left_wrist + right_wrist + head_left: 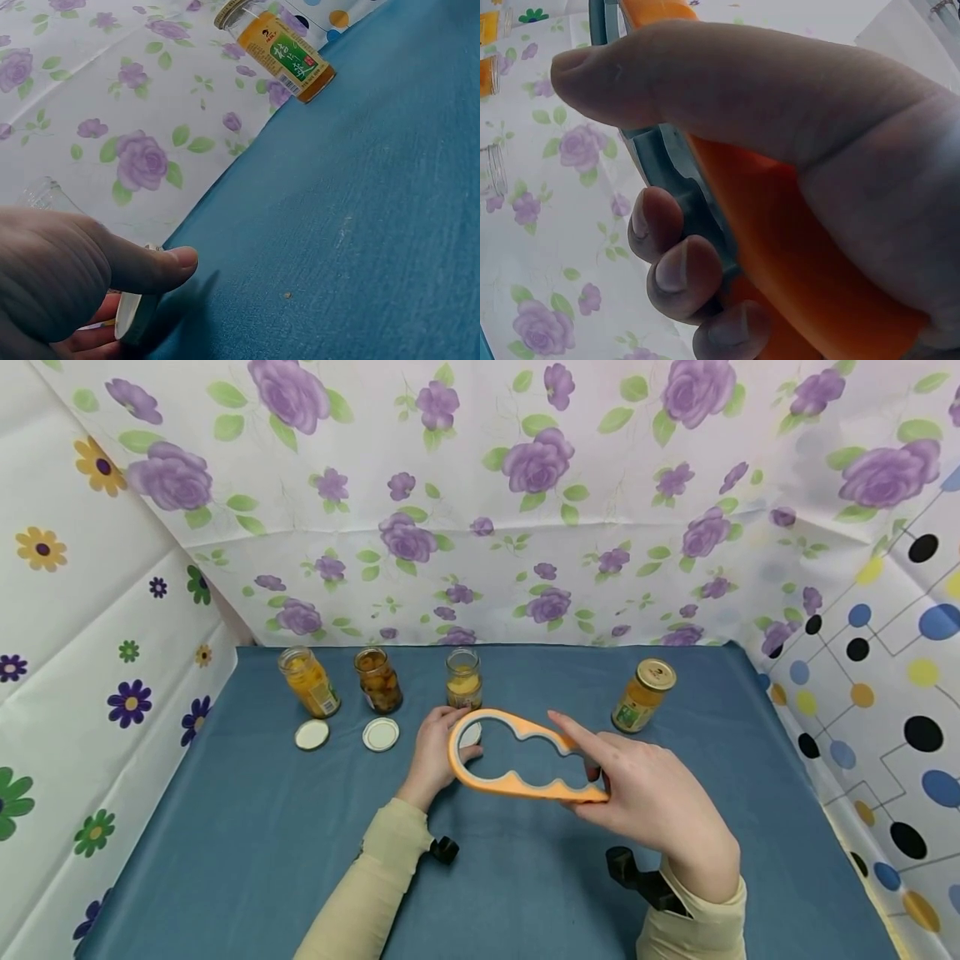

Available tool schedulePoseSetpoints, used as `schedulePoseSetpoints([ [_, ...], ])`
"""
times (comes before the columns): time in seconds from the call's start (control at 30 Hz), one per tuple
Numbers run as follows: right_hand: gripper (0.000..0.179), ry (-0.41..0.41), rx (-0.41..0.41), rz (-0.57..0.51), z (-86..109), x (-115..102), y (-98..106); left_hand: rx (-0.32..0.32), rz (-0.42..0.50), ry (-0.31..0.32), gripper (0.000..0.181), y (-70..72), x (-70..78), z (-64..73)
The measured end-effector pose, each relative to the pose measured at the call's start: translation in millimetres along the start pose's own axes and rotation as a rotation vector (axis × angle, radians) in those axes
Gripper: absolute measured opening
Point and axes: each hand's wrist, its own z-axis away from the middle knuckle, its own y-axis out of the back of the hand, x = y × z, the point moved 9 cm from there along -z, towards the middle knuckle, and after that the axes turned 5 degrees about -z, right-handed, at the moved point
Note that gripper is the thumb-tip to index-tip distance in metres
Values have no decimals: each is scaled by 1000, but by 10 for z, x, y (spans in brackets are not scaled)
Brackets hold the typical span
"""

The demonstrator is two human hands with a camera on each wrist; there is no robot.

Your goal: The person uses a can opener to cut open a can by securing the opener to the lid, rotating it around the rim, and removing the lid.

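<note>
My right hand [648,781] grips the handle end of an orange jar opener [517,789] with a grey scalloped inner edge; its fingers curl round it in the right wrist view. The opener's round end is held over my left hand [433,756]. Between left thumb and fingers is a white-lined jar lid [137,315], close to the cloth; whether it touches the cloth I cannot tell. Just behind that hand stands a lidless jar [463,681] with yellow contents. Off to the right, a capped jar [643,696] with a gold lid and green label stands upright.
Two more open jars stand at the back left, one with orange-yellow contents [309,683] and one with brown contents [378,681]. In front of them lie two white lids, a left lid [311,735] and a right lid [381,735]. Blue cloth [262,852] covers the table; flowered sheeting rises behind.
</note>
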Motion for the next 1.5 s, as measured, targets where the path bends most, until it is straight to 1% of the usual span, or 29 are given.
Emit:
schedulePoseSetpoints([
  [0.13,109,-1,-5,0,-6,4,-5,4,-9,-12,68,4,8,-3],
  [0.4,107,7,5,2,-17,9,1,21,-11,-13,71,8,22,-3],
  [0.83,107,7,8,3,8,-3,4,2,4,-2,67,-13,2,4],
  [1.0,107,7,10,4,7,-7,8,12,16,-4,65,2,10,10],
  [1.37,107,6,1,2,5,-10,-7,80,48,-23,49,98,68,24],
  [1.5,106,6,0,0,-2,-4,-9,137,86,-56,41,157,101,27],
])
